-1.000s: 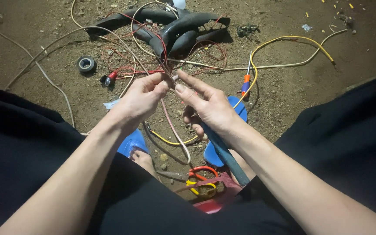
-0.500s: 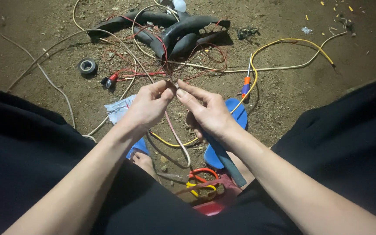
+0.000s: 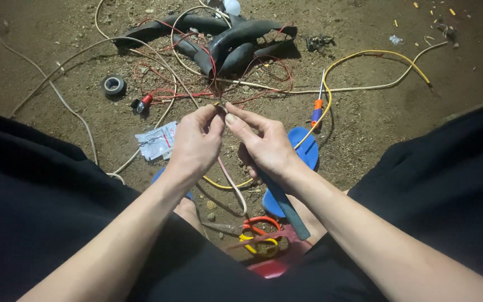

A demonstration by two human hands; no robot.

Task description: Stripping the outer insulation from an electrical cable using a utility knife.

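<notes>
Fingers (image 3: 214, 114) pinch wire (image 3: 236, 190) above dirt ground (image 3: 364, 117).

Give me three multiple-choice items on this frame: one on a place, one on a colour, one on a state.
1. Where does the roll of black tape lie?
A. on the dirt, off to the person's left
B. on the blue sandal
C. in the right hand

2. What colour are the handles of the scissors?
A. green and white
B. orange and yellow
C. all black

3. What are the two hands doing?
A. resting flat on the ground
B. holding the screwdriver
C. pinching a thin wire between their fingertips

Answers:
1. A, the tape sits alone on bare dirt, left of the red wires.
2. B, one loop is orange and the other yellow, down between the legs.
3. C, the left hand and right hand meet fingertip to fingertip on the wire, while the screwdriver lies untouched on the ground.
</notes>
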